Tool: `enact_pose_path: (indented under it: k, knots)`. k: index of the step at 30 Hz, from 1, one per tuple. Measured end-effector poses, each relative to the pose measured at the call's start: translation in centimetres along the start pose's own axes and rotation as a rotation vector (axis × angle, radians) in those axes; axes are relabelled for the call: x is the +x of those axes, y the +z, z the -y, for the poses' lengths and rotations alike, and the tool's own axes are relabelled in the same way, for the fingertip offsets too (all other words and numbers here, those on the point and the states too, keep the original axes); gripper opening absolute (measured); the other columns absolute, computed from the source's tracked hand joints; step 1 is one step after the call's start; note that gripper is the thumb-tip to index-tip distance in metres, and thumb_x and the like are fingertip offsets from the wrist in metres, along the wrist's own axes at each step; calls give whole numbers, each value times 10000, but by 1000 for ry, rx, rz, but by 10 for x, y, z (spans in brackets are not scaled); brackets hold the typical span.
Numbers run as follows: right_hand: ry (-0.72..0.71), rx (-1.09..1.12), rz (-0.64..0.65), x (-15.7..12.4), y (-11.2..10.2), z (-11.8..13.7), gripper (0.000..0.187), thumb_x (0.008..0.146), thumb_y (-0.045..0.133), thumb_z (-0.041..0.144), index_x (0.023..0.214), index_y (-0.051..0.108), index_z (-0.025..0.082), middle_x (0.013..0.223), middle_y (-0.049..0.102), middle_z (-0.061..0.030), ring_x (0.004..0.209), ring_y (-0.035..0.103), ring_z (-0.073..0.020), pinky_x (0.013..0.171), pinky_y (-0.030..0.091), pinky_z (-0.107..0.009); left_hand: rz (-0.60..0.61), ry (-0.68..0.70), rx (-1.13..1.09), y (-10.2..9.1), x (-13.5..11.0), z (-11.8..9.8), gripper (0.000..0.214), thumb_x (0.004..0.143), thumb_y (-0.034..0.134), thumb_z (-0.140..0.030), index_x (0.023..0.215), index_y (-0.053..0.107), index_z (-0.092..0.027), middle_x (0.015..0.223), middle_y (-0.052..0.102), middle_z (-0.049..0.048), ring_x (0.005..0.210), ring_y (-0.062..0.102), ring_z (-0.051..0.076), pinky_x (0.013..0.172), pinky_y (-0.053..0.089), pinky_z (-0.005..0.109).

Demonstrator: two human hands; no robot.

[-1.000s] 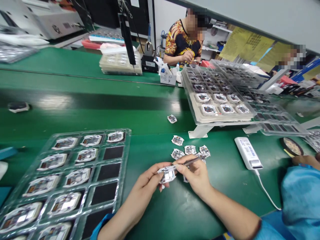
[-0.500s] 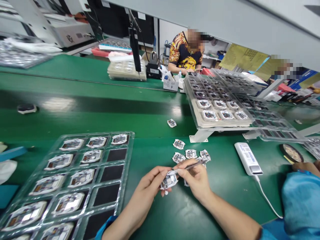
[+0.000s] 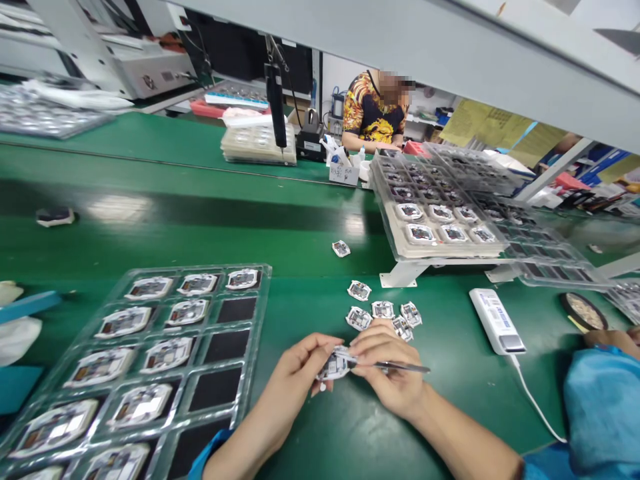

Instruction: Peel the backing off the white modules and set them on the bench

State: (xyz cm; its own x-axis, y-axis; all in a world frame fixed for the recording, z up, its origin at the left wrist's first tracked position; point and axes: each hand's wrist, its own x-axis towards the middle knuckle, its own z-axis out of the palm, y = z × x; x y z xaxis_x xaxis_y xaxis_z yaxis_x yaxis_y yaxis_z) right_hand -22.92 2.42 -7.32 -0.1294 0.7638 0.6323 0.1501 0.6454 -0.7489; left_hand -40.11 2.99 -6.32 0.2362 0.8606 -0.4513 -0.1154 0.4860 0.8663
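Observation:
My left hand point(image 3: 300, 368) pinches a small white-framed circuit module point(image 3: 334, 364) just above the green table. My right hand point(image 3: 387, 370) grips metal tweezers point(image 3: 403, 367), their tips at the module and the handle pointing right. Several loose modules point(image 3: 383, 310) lie on the table just beyond my hands, and one more module point(image 3: 341, 249) lies farther back. A clear plastic tray point(image 3: 250, 313) at my left holds several modules in its cells, with some black cells empty.
A raised tray stack point(image 3: 440, 230) with modules stands at right on a white bracket. A white device point(image 3: 496, 321) with a cable lies beside it. A blue-sleeved co-worker's arm point(image 3: 600, 393) is at far right. Another person sits across the belt point(image 3: 373, 110).
The tweezers' handle has swung from pointing up-right to lying level, pointing right. My hands stay together on the module. The camera has tilted slightly.

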Motion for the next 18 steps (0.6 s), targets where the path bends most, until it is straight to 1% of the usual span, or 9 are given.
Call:
enact_pose_path:
  k: [5, 8, 13, 18]
  knots:
    - [5, -7, 31, 0, 0, -1, 101, 864, 683, 193, 907, 705, 282, 851, 809, -41, 759, 757, -247, 778, 539, -471, 1, -12, 14, -1, -1, 0, 418, 702, 732, -546, 845, 697, -154, 543, 586, -40, 495, 495, 116, 461, 292, 213]
    - [6, 31, 22, -2, 1, -4, 103, 871, 686, 187, 917, 707, 276, 855, 811, -49, 745, 760, -239, 784, 536, -463, 10, -21, 30, 0, -2, -2, 401, 706, 726, -534, 837, 700, -156, 537, 584, -38, 491, 493, 119, 462, 290, 216]
    - [137, 94, -76, -5, 4, -8, 34, 871, 710, 230, 877, 701, 262, 801, 806, -46, 740, 761, -230, 851, 540, -459, 16, -7, 49, 0, -1, -2, 354, 743, 688, -499, 833, 716, -159, 560, 603, -20, 512, 501, 131, 474, 305, 226]
    - [245, 200, -102, -5, 5, -7, 66, 873, 701, 190, 894, 697, 253, 830, 783, -42, 791, 747, -203, 800, 581, -386, 29, 0, 66, 0, -1, 0, 353, 746, 681, -496, 842, 719, -159, 579, 599, -19, 523, 498, 132, 473, 318, 223]
